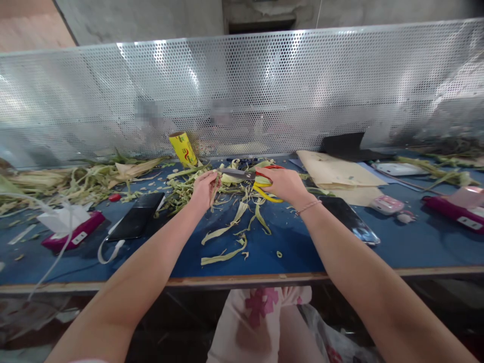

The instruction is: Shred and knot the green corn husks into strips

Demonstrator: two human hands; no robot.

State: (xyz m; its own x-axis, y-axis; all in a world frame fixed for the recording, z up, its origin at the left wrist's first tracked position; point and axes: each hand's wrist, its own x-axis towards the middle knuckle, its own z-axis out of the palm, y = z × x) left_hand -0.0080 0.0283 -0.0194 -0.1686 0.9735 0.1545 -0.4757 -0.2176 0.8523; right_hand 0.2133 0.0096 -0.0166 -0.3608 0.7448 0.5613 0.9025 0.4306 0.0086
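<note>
Blue table (302,242), cut husk strips (227,229) lying near front edge. Further back, left hand (204,189) closed around corn husk piece (215,187); right hand (284,184) gripping scissors (245,175), blades aimed at left hand, just beside it. Likely risk: blades nick skin, husk pinched so close to cut. Yellow roll (184,147) behind

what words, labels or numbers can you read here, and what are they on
No text is readable.
Yellow plastic roll: red print, too blurred.
White label on left magenta box: too small.
White label on right magenta box: too small.
Perforated metal screen: two blurred patches, unreadable.
</note>
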